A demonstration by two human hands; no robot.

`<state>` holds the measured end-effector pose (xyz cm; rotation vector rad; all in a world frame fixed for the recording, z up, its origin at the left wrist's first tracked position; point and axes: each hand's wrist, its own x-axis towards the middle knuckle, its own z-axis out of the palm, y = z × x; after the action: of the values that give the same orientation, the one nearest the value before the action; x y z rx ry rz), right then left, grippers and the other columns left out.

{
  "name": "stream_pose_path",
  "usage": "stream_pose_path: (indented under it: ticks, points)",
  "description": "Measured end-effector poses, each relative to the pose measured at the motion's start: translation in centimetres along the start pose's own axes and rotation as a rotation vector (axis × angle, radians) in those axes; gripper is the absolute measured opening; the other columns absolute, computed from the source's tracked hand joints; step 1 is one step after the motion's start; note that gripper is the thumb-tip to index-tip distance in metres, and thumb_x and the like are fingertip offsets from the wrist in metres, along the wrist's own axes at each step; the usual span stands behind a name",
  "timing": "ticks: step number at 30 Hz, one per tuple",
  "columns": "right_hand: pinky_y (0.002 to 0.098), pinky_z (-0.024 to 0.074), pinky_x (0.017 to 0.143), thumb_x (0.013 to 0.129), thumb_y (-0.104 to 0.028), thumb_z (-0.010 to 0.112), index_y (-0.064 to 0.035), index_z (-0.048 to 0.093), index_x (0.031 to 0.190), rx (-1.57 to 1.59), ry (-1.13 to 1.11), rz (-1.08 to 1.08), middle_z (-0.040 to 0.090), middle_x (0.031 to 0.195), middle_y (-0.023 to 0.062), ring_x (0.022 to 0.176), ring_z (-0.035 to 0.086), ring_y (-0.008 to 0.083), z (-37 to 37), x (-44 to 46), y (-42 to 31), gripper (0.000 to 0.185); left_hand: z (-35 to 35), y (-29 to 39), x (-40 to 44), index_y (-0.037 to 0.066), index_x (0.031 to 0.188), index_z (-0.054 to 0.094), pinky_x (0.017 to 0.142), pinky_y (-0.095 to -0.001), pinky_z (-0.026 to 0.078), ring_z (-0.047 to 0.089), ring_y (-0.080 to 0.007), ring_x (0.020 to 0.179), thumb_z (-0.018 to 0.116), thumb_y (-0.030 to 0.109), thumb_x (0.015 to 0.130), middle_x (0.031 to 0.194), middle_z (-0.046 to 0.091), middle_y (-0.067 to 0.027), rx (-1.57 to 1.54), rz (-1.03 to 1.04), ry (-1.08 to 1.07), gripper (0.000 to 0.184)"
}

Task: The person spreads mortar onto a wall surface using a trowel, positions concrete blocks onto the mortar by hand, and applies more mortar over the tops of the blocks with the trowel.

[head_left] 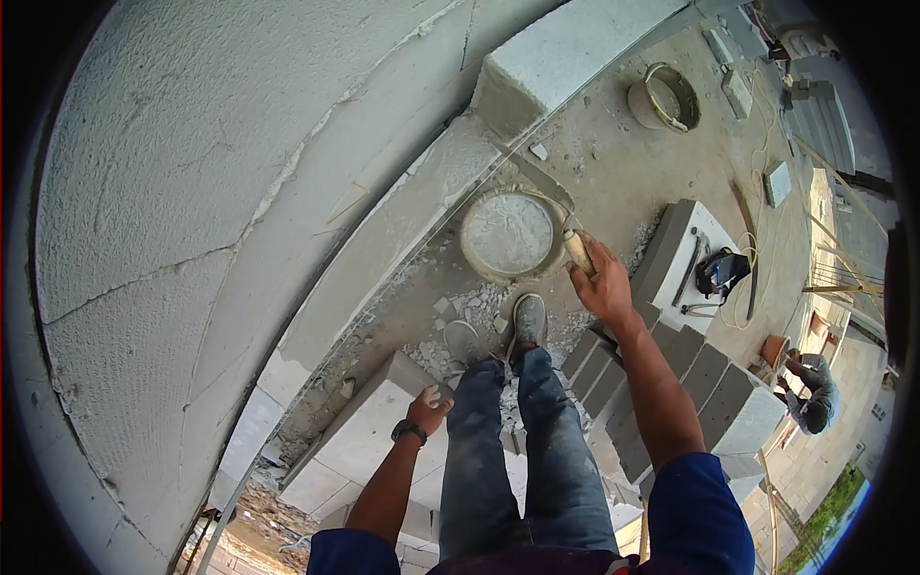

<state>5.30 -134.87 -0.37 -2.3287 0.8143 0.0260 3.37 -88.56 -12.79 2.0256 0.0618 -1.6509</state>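
My right hand [599,278] is closed round the pale handle of a trowel [541,177], whose blade reaches up and left past the rim of a round bucket to the low block wall. Grey wet mortar [513,233] fills the bucket [471,251]. Along the top of the low wall [407,216] lies a smeared grey layer, ending at a large block [513,91]. My left hand [429,410], with a watch on its wrist, is empty, its fingers apart, over the pale blocks [359,426].
Stacked grey blocks [704,383] stand to the right, with tools and a black bag [721,273] on another block. A second bucket [661,99] stands farther off. Rubble [474,311] lies round my shoes. Another person [813,388] bends at the far right.
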Motion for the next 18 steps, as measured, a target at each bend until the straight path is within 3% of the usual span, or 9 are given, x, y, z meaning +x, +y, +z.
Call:
stream_pose_path:
  ticks: [10,14,18]
  points:
    - [0.0470,0.0519,0.091,0.086,-0.022,0.067,-0.0061,0.060,0.134,-0.026,0.005,-0.047,0.067,0.121,0.0234,0.106,0.065,0.0444,0.8,7.0,-0.7,0.050,-0.4,-1.1,0.7,-0.001,0.149,0.044,0.104,-0.0399,0.051,0.063,-0.0330,0.127,0.077,0.040,0.088,0.141,0.060,-0.0246,-0.061,0.014,0.014,0.080]
    - [0.0475,0.0511,0.095,0.085,-0.021,0.068,-0.0061,0.060,0.135,-0.054,-0.069,0.080,0.066,0.125,0.0237,0.111,0.064,0.0439,-1.7,2.0,2.0,0.053,-0.7,0.1,0.4,-0.003,0.149,0.043,0.099,-0.0378,0.054,0.064,-0.0300,0.125,0.078,0.037,0.090,0.138,0.061,-0.0276,-0.068,0.023,0.022,0.080]
    - [0.0477,0.0502,0.099,0.086,-0.021,0.066,-0.0046,0.057,0.138,-0.110,-0.109,0.205,0.066,0.125,0.0243,0.116,0.063,0.0439,0.5,-6.1,5.6,0.055,-0.4,-0.5,0.7,-0.001,0.149,0.045,0.104,-0.0404,0.051,0.063,-0.0341,0.126,0.077,0.039,0.088,0.141,0.060,-0.0240,-0.047,0.015,-0.002,0.080]
